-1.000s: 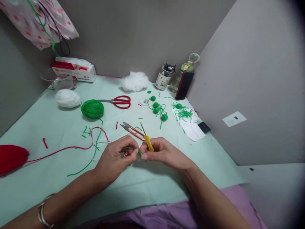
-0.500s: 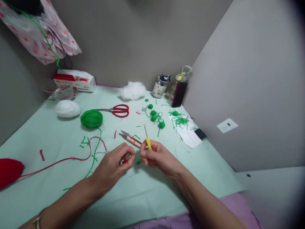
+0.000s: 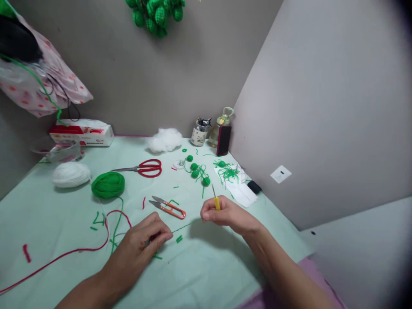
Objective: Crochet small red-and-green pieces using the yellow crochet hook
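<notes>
A green yarn strand (image 3: 186, 226) stretches between my two hands. My left hand (image 3: 141, 242) is closed, pinching its near end; whatever lies deeper in the palm is hidden. Between the fingers of my right hand (image 3: 225, 213) is a crochet hook (image 3: 216, 203) with a yellow handle, its metal tip pointing up. Those same fingers also pinch the far end of the strand. Orange thread snips (image 3: 174, 210) lie just beyond my hands, and a green yarn scrap (image 3: 179, 239) rests beneath the strand.
Green (image 3: 108, 185) and white yarn balls (image 3: 71, 174) stand left, near red-handled scissors (image 3: 149, 168). Small green crocheted balls (image 3: 194, 166) lie farther back. White stuffing (image 3: 165, 140), a pen cup (image 3: 199, 133), a bottle (image 3: 215, 136) and a tissue box (image 3: 96, 136) line the wall.
My hands have moved apart, drawing the green strand out between them. The camera view has shifted up and right, bringing hanging green crocheted pieces into sight; the red yarn ball has left the view.
</notes>
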Demonstrator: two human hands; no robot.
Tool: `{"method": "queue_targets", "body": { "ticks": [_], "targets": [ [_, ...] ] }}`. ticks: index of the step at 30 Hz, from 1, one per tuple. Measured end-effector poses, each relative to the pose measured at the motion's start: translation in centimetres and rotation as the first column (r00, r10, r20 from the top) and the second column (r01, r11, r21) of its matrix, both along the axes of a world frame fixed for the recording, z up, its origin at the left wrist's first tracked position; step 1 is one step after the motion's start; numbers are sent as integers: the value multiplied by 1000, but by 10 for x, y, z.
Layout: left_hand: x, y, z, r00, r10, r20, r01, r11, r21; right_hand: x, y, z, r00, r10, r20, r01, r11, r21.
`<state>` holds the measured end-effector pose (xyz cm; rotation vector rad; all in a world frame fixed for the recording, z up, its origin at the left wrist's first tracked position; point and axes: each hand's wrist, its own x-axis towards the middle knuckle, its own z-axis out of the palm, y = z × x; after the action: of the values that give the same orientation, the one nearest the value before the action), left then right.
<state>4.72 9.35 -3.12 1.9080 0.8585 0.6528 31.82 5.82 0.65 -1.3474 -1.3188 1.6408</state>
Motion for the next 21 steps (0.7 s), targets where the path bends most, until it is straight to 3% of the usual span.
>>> {"method": "queue_targets", "body": {
  "ticks": [2, 4, 6, 8, 12, 16, 21],
  "targets": [
    [2, 0, 2, 1000, 10, 6, -10, 997, -76, 11, 1, 10, 980, 39, 196, -58, 994, 94],
    [3, -1, 2, 1000, 25, 8, -23, 990, -140, 27, 10, 16, 908, 17, 420, -115, 971, 209],
    [5, -1, 1, 999, 47, 12, -44, 983, -180, 48, 31, 18, 819, -207, 535, 0, 932, 361],
    [7, -2, 0, 998, 55, 26, -48, 978, -201, 76, 64, 15, 674, -491, 552, 171, 830, 530],
    [9, -3, -3, 997, 68, 39, -57, 971, -233, 129, 143, 1, 442, -729, 523, 343, 676, 652],
    [9, -3, -8, 997, 75, 16, -69, 963, -260, 162, 201, -15, 268, -819, 507, 454, 572, 684],
    [9, -1, -14, 998, 68, 10, -62, 962, -265, 184, 236, -38, 189, -843, 503, 450, 529, 719]
  ]
}}
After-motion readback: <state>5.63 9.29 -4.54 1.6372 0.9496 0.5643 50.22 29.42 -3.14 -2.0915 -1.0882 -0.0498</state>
